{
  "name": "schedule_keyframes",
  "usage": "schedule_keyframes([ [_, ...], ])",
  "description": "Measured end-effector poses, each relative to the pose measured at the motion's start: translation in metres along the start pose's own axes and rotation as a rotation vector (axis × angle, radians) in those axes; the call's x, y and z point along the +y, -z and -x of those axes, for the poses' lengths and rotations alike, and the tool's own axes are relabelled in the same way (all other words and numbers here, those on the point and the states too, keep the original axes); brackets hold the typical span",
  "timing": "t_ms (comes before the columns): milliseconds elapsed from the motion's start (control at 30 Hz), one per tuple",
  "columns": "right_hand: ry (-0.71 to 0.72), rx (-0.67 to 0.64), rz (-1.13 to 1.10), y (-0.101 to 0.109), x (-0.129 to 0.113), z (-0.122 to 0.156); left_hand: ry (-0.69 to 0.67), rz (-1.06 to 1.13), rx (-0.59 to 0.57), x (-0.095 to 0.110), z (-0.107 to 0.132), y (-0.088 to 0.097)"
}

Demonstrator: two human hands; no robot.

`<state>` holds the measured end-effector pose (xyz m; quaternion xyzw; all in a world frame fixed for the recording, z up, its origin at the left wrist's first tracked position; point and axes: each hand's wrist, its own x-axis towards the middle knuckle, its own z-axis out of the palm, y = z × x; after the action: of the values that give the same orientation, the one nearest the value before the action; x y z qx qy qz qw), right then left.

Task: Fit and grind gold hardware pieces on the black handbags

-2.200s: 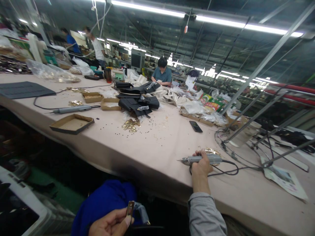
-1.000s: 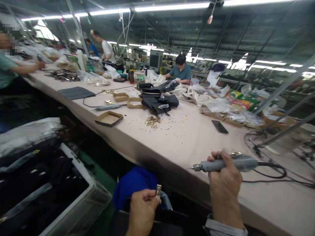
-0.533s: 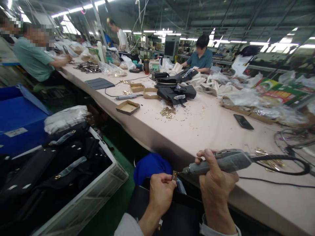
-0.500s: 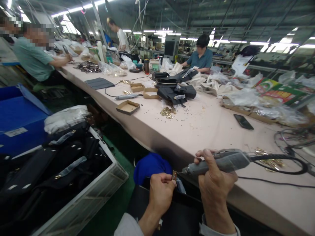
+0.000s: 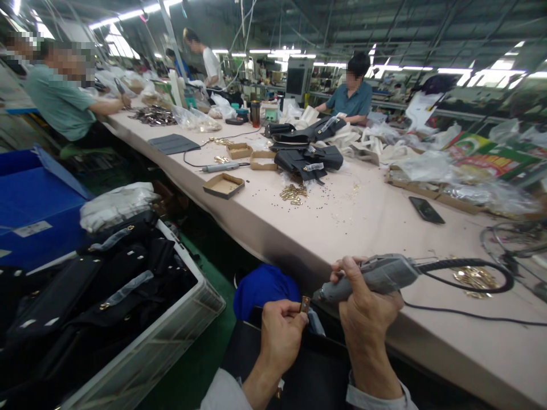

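My left hand pinches a small gold metal plate upright between thumb and fingers. Wrapped around a grey electric screwdriver is my right hand, with the tool's tip pointing left at the plate. The tip sits very close to the plate; whether they touch I cannot tell. Below both hands a black bag piece lies across my lap, with a small gold fitting on it near my left wrist. A black cable runs from the screwdriver's rear end to the right.
A long pale table bears gold plates, a cardboard tray, black bags and a phone. More gold pieces lie at right. A grey crate of black bags stands left. Several co-workers sit or stand around the table.
The screwdriver and my right hand have shifted slightly left, nearer the plate. My left hand keeps its pinch on the plate. The view has turned a little.
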<state>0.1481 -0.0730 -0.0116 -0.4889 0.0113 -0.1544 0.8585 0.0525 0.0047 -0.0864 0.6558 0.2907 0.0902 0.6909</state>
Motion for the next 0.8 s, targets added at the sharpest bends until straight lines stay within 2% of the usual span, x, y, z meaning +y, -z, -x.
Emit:
schedule_keyframes([
  [600, 0.026, -0.009, 0.006, -0.0016, 0.0029, 0.0038, -0.002, -0.004, 0.001, -0.0067, -0.0005, 0.0014],
  [800, 0.035, -0.053, 0.054, -0.0031, 0.0028, 0.0073, -0.003, 0.054, -0.021, -0.008, -0.0026, 0.0042],
])
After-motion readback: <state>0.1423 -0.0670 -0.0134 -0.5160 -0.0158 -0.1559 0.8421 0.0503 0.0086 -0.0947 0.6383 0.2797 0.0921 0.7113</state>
